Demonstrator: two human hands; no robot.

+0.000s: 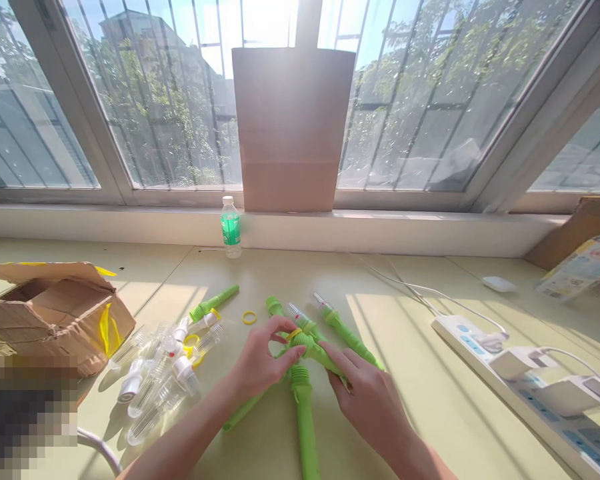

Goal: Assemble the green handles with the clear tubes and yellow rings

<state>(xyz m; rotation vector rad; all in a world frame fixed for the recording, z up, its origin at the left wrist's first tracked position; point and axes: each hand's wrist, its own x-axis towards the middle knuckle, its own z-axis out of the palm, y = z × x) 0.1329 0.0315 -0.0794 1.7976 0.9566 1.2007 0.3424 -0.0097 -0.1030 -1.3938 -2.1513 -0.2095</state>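
My right hand (373, 393) is closed around a green plastic handle (321, 356) with a threaded end pointing left. At that end, my left hand (259, 357) pinches a yellow ring (294, 335) between thumb and fingers; the ring sits at the threaded part. Below lies another green handle (304, 417), its threaded end close to my fingers. Just beyond my right hand are two handles with clear tips, one being a green handle (347, 333) on the right. Partly hidden by my left hand is another green handle (247, 410). A loose yellow ring (249, 318) lies flat on the table.
Clear plastic tubes (153, 393) with white fittings are heaped at left beside an open cardboard box (80, 300). One green handle (220, 301) lies behind them. A water bottle (231, 230) stands by the window. On the right is a power strip (460, 333) with plugged-in chargers and cables.
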